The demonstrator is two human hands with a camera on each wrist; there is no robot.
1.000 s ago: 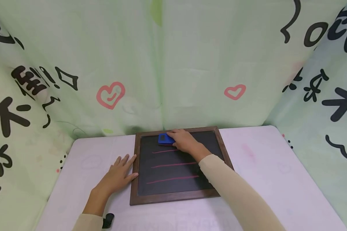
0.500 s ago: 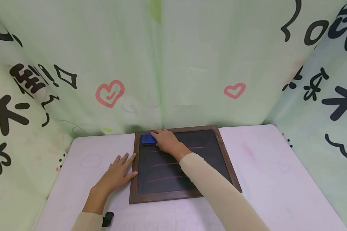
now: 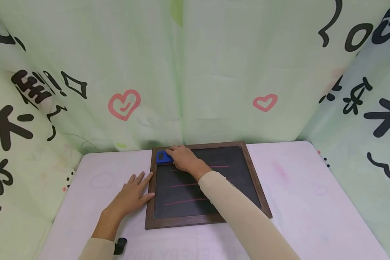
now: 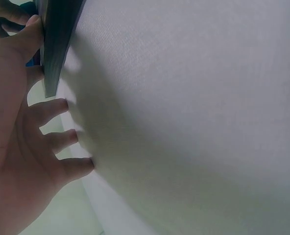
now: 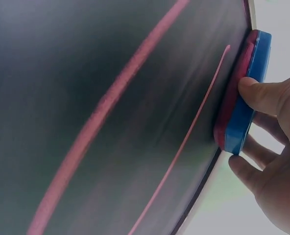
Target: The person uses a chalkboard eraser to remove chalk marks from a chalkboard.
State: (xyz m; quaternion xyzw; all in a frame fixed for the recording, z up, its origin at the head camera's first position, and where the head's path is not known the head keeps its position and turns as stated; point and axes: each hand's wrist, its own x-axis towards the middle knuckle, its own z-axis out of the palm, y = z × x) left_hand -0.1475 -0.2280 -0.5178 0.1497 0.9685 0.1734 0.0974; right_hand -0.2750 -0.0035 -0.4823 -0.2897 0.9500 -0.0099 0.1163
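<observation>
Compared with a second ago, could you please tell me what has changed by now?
The right hand has slid the blue eraser leftward along the top of the blackboard into its upper left corner, without letting go. The left hand still touches the board's left edge, and the three pink lines remain, partly hidden by the right arm.

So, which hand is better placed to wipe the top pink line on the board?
Probably the right hand: it grips the blue eraser near that line, while the left hand touches the brown frame and holds no eraser.
</observation>
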